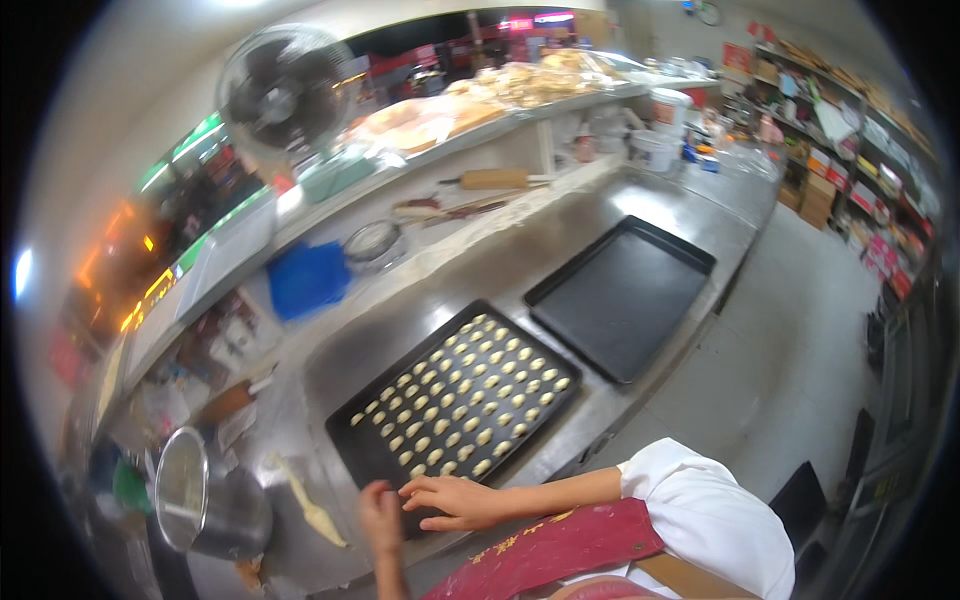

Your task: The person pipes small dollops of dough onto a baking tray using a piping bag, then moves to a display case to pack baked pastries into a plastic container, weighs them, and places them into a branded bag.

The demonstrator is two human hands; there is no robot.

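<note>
My right hand (pixel 455 500) lies flat with fingers spread on the near corner of a black baking tray (pixel 360 445) filled with several rows of small pale dough pieces (pixel 465 395). My left hand (pixel 380 512) is beside it at the tray's near edge, fingers curled; whether it grips the rim is unclear. A second black tray (pixel 620 290), bare, lies just beyond on the steel counter (pixel 560 225). My white sleeve and red apron show at the bottom.
A strip of dough (pixel 310 505) and a metal pot (pixel 205 500) lie left of the tray. A blue cloth (pixel 305 278), round sieve (pixel 373 243), rolling pin (pixel 495 179), fan (pixel 285 95) and baked goods occupy the shelves behind. Floor and stocked shelving at right.
</note>
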